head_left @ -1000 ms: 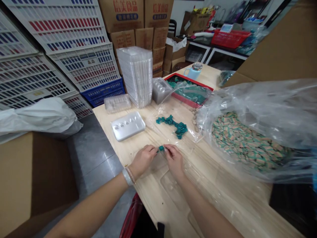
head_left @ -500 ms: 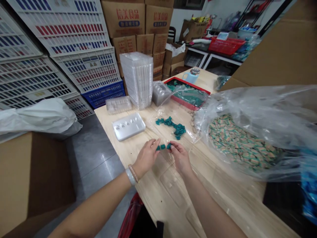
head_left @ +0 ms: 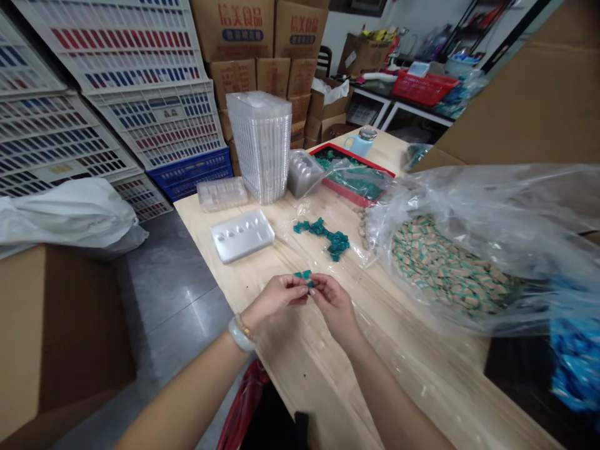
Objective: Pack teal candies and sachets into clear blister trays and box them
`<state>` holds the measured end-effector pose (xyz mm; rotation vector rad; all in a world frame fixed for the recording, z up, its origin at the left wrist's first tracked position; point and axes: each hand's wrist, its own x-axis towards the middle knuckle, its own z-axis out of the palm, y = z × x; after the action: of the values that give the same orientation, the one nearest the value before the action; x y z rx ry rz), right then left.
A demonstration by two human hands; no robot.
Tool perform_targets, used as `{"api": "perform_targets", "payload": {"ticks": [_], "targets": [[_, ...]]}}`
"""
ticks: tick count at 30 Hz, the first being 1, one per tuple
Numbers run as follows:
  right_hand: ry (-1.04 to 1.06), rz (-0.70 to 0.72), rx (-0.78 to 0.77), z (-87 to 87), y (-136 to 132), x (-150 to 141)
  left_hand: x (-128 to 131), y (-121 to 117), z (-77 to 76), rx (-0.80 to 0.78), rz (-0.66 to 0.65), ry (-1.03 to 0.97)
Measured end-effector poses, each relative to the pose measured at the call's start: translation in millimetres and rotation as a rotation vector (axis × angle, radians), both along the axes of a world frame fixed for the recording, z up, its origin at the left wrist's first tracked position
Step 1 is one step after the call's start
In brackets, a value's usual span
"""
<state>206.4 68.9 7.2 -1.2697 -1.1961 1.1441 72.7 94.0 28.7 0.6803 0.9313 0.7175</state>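
Note:
My left hand (head_left: 277,301) and my right hand (head_left: 336,307) meet over the near part of the table, fingertips pinched together. Between them are small, shiny green pieces (head_left: 305,274) that look like wrapped sweets; fingers partly hide them. Just beyond my hands, a loose cluster of similar green pieces (head_left: 337,244) lies on clear plastic film. To the left of the cluster sits a silvery plastic tray (head_left: 242,236) with a row of rounded hollows.
A tall stack of clear trays (head_left: 260,150) stands at the back beside a lower tray (head_left: 222,194). Behind are a red-rimmed tray (head_left: 351,194) of green pieces and a blue mug (head_left: 360,145). A plastic bag (head_left: 422,187) of green-and-tan pieces fills the right.
My hands, earlier slightly apart with green pieces in each, have come together at the fingertips. The camera view has shifted slightly.

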Motion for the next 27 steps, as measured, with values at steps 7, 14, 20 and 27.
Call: {"api": "perform_targets", "payload": {"ticks": [7, 14, 20, 27], "targets": [[0.142, -0.086, -0.113, 14.3, -13.4, -14.3, 3.7, -20.9, -5.2, 0.063, 0.127, -0.025], [0.016, -0.235, -0.133, 7.7, -27.1, -33.2, -3.6, -35.6, -17.5, 0.434, 0.099, 0.18], [-0.13, -0.061, 0.018, 4.2, -32.8, -35.9, -14.0, -30.7, -22.4, 0.335, 0.073, 0.27], [-0.323, 0.086, 0.206, -0.8, -32.7, -20.6, -19.7, -33.8, -20.1, 0.183, -0.082, 0.106]]}}
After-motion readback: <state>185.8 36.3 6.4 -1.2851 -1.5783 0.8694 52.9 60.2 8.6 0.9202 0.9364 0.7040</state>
